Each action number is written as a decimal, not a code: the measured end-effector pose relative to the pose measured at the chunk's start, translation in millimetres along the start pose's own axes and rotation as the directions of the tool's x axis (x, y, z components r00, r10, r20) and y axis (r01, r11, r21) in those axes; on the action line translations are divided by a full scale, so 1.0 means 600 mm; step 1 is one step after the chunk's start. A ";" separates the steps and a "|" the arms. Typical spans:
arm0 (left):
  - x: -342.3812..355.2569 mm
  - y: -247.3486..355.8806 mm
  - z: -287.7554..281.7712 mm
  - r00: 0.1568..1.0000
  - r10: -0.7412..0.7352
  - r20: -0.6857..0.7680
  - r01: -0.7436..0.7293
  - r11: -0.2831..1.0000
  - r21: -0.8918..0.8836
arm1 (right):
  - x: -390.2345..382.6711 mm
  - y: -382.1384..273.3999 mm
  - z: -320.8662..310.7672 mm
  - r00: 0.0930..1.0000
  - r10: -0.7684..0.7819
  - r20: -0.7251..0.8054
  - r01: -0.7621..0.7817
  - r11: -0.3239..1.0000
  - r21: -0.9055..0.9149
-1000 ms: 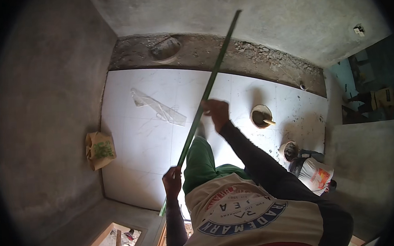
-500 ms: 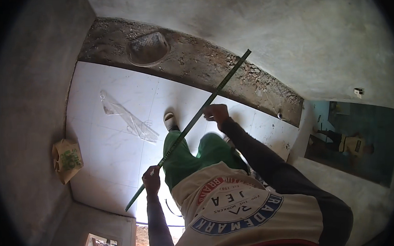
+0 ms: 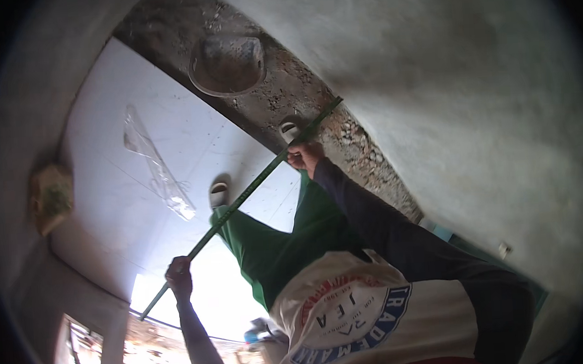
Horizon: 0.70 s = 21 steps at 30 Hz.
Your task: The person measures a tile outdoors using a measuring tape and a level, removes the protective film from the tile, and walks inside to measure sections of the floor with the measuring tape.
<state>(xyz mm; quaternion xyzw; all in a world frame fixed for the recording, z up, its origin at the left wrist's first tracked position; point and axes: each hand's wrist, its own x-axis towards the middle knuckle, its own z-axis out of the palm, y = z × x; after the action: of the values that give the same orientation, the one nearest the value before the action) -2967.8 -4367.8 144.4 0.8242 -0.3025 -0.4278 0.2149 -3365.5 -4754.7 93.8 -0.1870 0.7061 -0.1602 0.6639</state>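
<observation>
A long, thin green bar [image 3: 245,195] with faint markings runs slantwise in front of me, from low on the left to the wall's foot at upper right. My left hand [image 3: 178,277] is closed around it near the lower end. Farther up, my right hand [image 3: 307,158] has its fingers closed on the same bar. The far tip lies over or touches the edge of the strip of bare dirt [image 3: 285,75] along the wall; actual contact I cannot tell. Beneath the bar are my green trousers [image 3: 262,250] and two sandalled feet.
White tiles [image 3: 100,113] cover the floor, with a clear plastic sleeve [image 3: 153,164] lying on them. A squat toilet pan [image 3: 228,66] is set in the dirt strip. By the left wall stands a brown paper bag [image 3: 53,196]. A plastered wall [image 3: 434,106] rises at right.
My view has turned, and my right foot has stepped forward to the dirt strip's edge. The right hand now closes on the bar, where its fingers were only beside or lightly against it.
</observation>
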 end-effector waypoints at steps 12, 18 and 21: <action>0.401 -0.127 0.728 0.948 -0.309 0.076 0.301 0.948 0.100 | 0.863 0.098 -0.278 0.960 0.260 0.103 -0.234 0.949 -0.213; 0.564 -0.288 0.908 0.968 -0.249 -0.033 0.250 0.949 0.192 | 1.098 0.118 -0.345 0.938 0.257 0.235 -0.255 0.966 -0.037; 0.591 -0.240 1.004 0.946 -0.313 -0.090 0.324 0.874 0.363 | 1.101 0.108 -0.382 0.973 0.216 0.086 -0.188 0.947 -0.259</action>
<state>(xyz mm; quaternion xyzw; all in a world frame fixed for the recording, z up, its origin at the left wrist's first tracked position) -3265.9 -4562.9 -474.0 0.8943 -0.2355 -0.3802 -0.0144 -3629.7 -5017.7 -501.7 -0.2044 0.6974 0.0096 0.6869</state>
